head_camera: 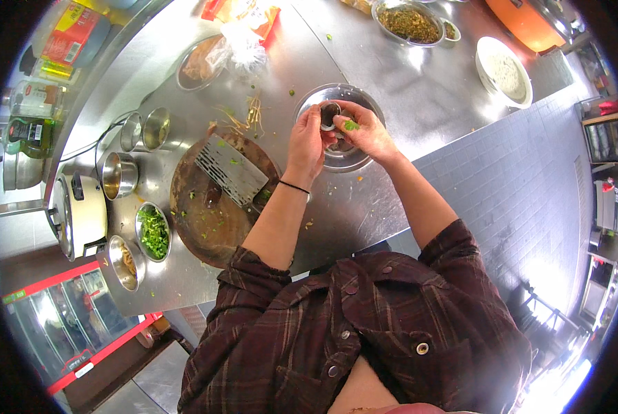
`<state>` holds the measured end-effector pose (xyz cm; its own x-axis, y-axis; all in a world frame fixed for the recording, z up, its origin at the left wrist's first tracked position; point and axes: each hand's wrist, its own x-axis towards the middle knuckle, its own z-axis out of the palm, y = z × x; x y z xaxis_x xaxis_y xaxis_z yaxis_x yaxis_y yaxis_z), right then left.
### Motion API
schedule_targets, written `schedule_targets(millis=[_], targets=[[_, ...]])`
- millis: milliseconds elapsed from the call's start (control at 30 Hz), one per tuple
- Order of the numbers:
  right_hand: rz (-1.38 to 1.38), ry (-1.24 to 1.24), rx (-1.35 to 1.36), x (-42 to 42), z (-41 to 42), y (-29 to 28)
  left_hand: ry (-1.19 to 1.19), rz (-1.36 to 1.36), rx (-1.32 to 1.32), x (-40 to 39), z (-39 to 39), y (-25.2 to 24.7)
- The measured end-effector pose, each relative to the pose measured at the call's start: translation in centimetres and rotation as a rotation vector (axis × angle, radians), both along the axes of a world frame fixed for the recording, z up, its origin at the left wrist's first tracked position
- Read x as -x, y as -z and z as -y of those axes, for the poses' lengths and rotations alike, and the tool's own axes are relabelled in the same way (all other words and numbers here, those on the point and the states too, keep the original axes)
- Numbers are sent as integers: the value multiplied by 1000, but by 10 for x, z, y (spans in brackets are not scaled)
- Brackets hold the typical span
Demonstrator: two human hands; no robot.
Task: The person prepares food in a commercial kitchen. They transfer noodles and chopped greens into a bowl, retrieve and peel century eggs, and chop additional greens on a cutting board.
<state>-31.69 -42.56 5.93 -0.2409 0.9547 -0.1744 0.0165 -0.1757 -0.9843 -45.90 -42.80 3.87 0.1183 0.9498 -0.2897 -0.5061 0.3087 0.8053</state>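
Observation:
Both my hands are over a steel bowl [363, 94] on the steel worktop. Between them is a small round thing with a dark inside and a pale rim [329, 115]; I cannot tell exactly what it is. My left hand [309, 134] grips its left side, and my right hand [363, 129] holds its right side. A green leaf bit [350, 125] sticks to my right hand. Left of the bowl, a cleaver [231, 168] lies flat on a round wooden chopping block [216, 222] with green scraps. Dark contents lie in the bowl, partly hidden by my hands.
Chopped greens [153, 233] fill a small steel bowl beside the block. Nearby stand a steel pot [120, 176] and a cream cooker [89, 217]. Root trimmings [254, 111] lie beyond the block. A white bowl [503, 72] and a bowl of chopped seasoning [410, 23] stand at the back right.

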Motion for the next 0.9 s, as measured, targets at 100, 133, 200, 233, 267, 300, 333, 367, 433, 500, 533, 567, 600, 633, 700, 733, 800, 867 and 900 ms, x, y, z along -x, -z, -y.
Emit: schedule_targets(millis=[100,133,200,233,267,300,333,367,433,500,533,567,600,633,700,733,800,867,900], targets=[[34,3,-129,1,-2,18,1,-48,2,-1,-1,3],[76,32,-164,3,-2,21,2,-84,-3,-4,0,1],[190,73,-203,5,-3,28,-7,-107,-4,-5,0,1],[260,85,-206,4,-4,31,-16,-94,1,-5,-1,5],[331,98,-208,3,-6,32,-25,-82,5,-5,-2,7],[267,77,-170,3,-5,30,3,-16,18,-3,-3,8],[203,57,-132,1,-5,26,32,49,31,1,-6,8],[139,37,-93,0,-4,21,61,114,44,4,-7,8],[59,-11,44,-4,-3,10,25,87,95,8,-7,2],[27,-8,56,-3,0,2,3,20,124,7,-6,-3],[35,19,-1,2,2,-2,-2,-32,128,7,-6,-6],[43,46,-57,5,4,-3,-7,-85,132,6,-5,-7],[88,25,-83,4,3,-1,22,-100,108,7,-6,-6],[132,3,-108,2,1,2,51,-116,84,8,-6,-5],[196,-13,-165,1,-1,10,93,-105,75,11,-7,-1],[214,-7,-198,0,-2,15,107,-78,90,12,-7,0],[233,6,-235,0,-3,18,135,-10,119,12,-8,2],[235,21,-244,2,-2,17,165,73,146,11,-8,2],[211,27,-213,2,-3,17,145,106,155,10,-7,-2]])
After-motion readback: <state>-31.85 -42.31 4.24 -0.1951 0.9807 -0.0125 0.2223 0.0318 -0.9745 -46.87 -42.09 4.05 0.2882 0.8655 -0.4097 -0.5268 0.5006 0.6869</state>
